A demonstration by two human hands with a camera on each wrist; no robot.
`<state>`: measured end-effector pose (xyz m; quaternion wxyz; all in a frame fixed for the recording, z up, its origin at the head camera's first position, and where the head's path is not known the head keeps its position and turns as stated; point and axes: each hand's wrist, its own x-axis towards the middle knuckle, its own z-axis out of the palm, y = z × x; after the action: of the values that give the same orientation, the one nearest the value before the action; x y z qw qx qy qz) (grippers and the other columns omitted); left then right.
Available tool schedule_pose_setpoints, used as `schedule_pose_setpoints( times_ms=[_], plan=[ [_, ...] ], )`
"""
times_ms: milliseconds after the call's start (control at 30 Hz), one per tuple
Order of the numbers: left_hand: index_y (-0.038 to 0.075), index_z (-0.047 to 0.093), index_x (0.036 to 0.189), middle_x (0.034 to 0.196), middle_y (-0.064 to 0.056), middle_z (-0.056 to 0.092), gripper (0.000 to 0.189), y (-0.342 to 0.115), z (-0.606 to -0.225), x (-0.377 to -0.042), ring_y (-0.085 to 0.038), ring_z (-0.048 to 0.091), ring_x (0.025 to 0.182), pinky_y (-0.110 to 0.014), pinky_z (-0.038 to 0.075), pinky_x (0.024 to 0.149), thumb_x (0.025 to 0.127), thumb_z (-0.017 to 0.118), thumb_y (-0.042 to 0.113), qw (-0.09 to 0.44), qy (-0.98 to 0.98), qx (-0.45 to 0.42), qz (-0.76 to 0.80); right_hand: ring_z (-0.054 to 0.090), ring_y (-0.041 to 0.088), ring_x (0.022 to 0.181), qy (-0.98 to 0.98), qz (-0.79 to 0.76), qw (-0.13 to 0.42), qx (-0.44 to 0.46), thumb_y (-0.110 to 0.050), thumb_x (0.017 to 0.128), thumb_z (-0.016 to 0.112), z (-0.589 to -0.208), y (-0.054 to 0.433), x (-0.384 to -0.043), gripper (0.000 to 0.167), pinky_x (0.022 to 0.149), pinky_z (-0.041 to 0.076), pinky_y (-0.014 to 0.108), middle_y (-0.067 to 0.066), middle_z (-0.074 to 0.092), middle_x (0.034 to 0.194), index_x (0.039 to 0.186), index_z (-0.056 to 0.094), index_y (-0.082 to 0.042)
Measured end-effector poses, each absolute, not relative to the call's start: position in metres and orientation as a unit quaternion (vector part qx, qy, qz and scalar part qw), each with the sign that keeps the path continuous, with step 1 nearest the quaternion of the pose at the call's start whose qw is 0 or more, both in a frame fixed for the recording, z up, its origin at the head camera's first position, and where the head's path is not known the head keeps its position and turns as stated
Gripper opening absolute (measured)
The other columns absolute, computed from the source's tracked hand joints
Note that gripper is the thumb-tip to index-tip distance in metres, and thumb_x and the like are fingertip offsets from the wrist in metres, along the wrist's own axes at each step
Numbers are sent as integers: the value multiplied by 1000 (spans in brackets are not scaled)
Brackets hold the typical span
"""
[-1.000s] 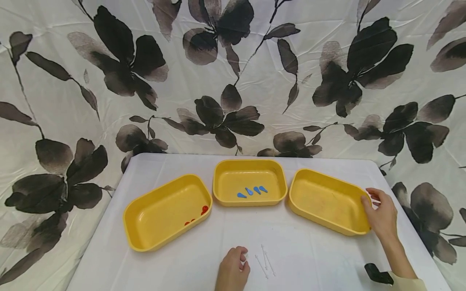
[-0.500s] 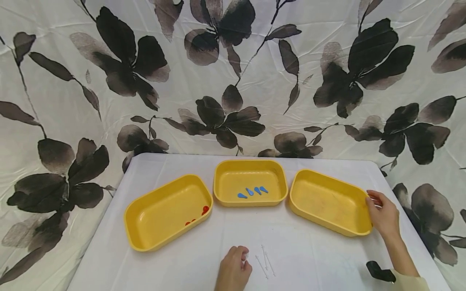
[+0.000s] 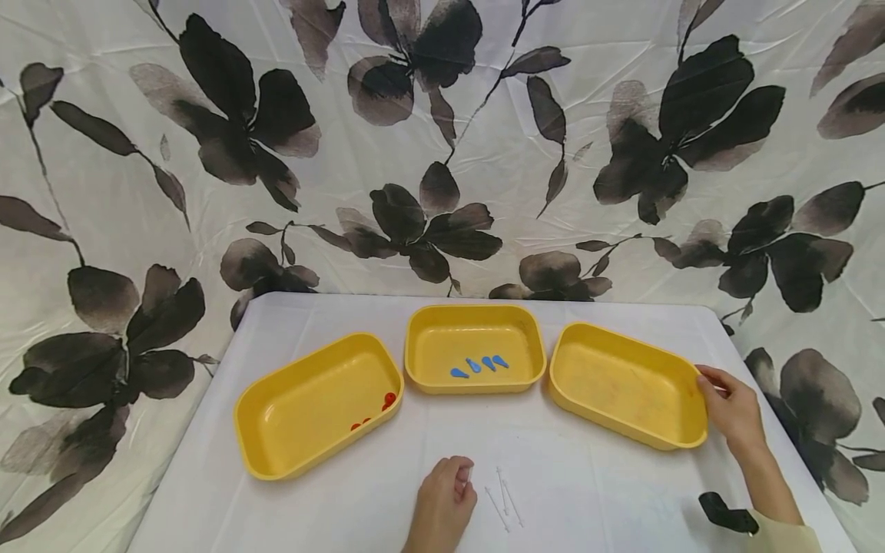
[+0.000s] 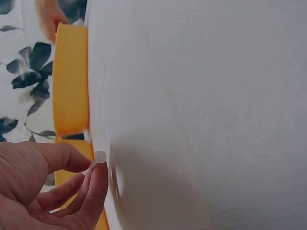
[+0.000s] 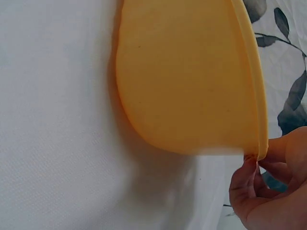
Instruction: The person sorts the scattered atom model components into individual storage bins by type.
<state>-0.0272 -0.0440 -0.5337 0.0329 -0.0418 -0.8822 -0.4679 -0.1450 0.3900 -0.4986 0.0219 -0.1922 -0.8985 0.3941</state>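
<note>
Between thumb and fingertips, my left hand [image 3: 442,499] pinches a small whitish translucent piece with a round end [image 4: 100,156], mostly hidden by the fingers. Just right of that hand, several thin white sticks [image 3: 503,495] lie on the white table. My right hand [image 3: 734,407] is at the outer end of the right yellow tray [image 3: 615,422]. In the right wrist view, its thumb and curled fingers pinch the tray's rim [image 5: 259,96] at the corner. This tray holds nothing visible.
The middle yellow tray [image 3: 477,388] holds several blue drop-shaped pieces [image 3: 473,365]. Small red pieces [image 3: 390,399] lie along the near wall of the left yellow tray [image 3: 276,461]. A floral cloth [image 3: 429,153] hangs behind the table [image 3: 553,491].
My right hand has slid slightly outward and toward me at the tray's rim, its thumb no longer reaching over the inside. The left hand has lifted a little. The trays stay put.
</note>
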Motion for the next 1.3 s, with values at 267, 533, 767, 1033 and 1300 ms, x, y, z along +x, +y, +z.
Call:
schedule_pose_setpoints(
  times_ms=[267, 533, 767, 1033, 1300],
  plan=[
    [0, 69, 106, 86, 4, 56, 22, -42, -527, -40, -4, 55, 73, -20, 53, 63, 86, 70, -10, 10, -877, -44, -479, 50, 19, 98, -885, 422, 2, -197, -28, 111, 43, -500, 394, -147, 51, 66, 45, 5, 30, 49, 140, 146, 47, 9],
    [0, 69, 109, 85, 4, 56, 22, -36, -521, -53, -5, 55, 74, -20, 54, 66, 89, 71, -8, 12, -880, -40, -473, 48, 0, 88, -863, 459, -17, -210, -30, 110, 45, -502, 398, -147, 55, 70, 48, 5, 28, 46, 142, 149, 43, 9],
    [-2, 69, 106, 86, 2, 60, 21, -32, -517, -64, -8, 60, 75, -22, 55, 67, 87, 71, -10, 44, -866, -65, -494, 49, -2, 88, -853, 476, -24, -215, -30, 110, 45, -503, 400, -147, 56, 72, 48, 4, 28, 45, 144, 151, 41, 8],
    [-4, 69, 107, 87, -5, 64, 19, -27, -512, -78, -11, 62, 75, -23, 56, 69, 89, 69, -8, 58, -849, -75, -521, 51, 1, 93, -818, 518, -44, -247, -36, 108, 50, -504, 404, -149, 63, 72, 50, 7, 18, 47, 139, 154, 37, 6],
    [-4, 68, 109, 89, -5, 64, 19, -19, -508, -87, -12, 62, 78, -22, 57, 70, 90, 69, -9, 53, -836, -81, -541, 53, -2, 90, -812, 526, -34, -251, -36, 107, 52, -504, 401, -150, 63, 73, 51, 7, 7, 53, 128, 152, 39, 5]
  ],
)
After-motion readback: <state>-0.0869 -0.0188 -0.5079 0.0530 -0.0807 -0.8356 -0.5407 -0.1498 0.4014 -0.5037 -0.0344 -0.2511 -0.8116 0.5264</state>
